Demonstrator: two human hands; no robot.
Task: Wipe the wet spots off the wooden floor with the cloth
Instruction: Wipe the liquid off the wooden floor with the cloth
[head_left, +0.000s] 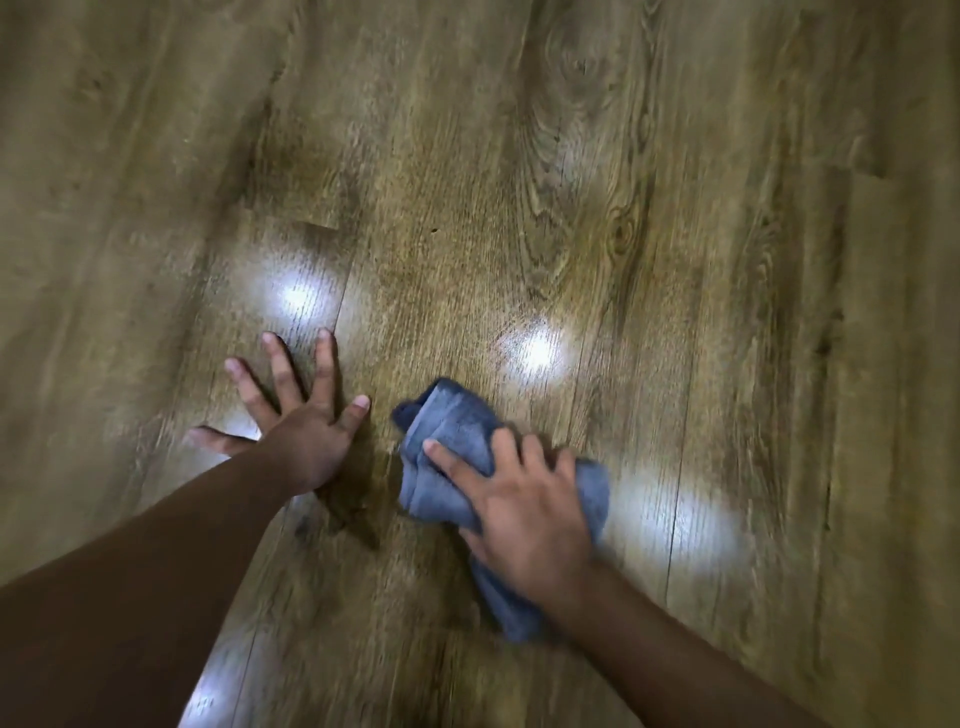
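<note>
One bunched blue-grey cloth (457, 457) under the right hand (530, 514), fingers curled on it — left hand (306, 441) splayed flat on grainy wooden floor (571, 182); wet spots perhaps lost in glare.

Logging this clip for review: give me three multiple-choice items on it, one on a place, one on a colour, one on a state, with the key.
1. Where is the cloth relative to the left hand?
A. To its right
B. To its left
C. Under it

2. What colour is the cloth?
A. Red
B. Blue-grey
C. Yellow

3. How is the left hand placed?
A. Clenched in a fist
B. Gripping the cloth
C. Fingers spread flat on the floor

Key:
1 A, the cloth lies right of the left hand, under the right hand.
2 B, its folds show blue-grey against the brown boards.
3 C, all five fingers are splayed on the wood, holding nothing.
</note>
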